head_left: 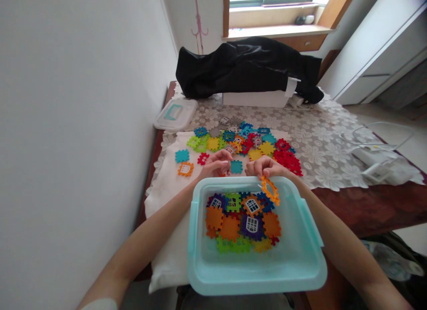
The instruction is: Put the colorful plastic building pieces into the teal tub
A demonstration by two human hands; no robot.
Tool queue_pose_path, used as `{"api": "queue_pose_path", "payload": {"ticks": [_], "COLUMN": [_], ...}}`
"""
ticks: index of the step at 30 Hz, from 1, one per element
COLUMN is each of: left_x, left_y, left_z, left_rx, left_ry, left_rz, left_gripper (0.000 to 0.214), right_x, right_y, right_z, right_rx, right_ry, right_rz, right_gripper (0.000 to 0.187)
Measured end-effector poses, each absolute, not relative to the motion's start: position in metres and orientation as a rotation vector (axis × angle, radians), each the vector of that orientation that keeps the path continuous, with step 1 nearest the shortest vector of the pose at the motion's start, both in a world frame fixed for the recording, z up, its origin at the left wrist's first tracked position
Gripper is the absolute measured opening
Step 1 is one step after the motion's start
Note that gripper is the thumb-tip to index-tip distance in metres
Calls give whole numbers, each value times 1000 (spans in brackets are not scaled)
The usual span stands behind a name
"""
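My right hand [263, 167] pinches an orange building tile [270, 191] with an open middle, hanging over the far rim of a light blue plastic tub [296, 274]. Just beyond that rim, my left hand [217, 164] is loosely curled, fingers slightly apart, with nothing visible in it. Between the hands lies a teal square tile [236, 167]. Inside the tub are several interlocking tiles, including a plain orange tile [230, 227], a purple window tile [251, 226] and a green tile [232, 202]. Left of my left hand are a red tile [203, 158] and an orange window tile [185, 169].
More tiles spread behind my hands, with a red cluster [287, 162] at the right. A translucent lid [176, 114] lies by the left wall. Black cloth [247, 65] covers a white box [255, 98] at the back. White items in clear wrapping [380, 167] sit at the right edge.
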State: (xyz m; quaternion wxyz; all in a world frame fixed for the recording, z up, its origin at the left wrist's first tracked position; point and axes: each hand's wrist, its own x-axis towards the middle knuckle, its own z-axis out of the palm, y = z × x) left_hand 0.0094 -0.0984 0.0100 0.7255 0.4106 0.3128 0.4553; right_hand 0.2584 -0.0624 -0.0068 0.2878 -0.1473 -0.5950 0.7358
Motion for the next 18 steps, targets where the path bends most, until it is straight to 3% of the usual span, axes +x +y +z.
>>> {"api": "queue_pose_path", "payload": {"ticks": [4, 7, 10, 18], "left_x": [10, 9, 5, 3], "left_y": [-91, -83, -78, -76], "left_z": [-5, -14, -22, -25], "left_rx": [1471, 1799, 1940, 1990], "left_ry": [1128, 1274, 1312, 1305], "left_rz": [1165, 1086, 978, 1045], "left_gripper": [17, 36, 50, 20], "right_x": [258, 252, 244, 235], "right_y": [-61, -61, -60, -51], "right_z": [-6, -5, -8, -29], "right_rx": [-399, -494, -740, -1125], "right_ry": [-1668, -1671, -1536, -2014], "right_rz": [1899, 1800, 1589, 566], "right_gripper": [56, 59, 48, 23]}}
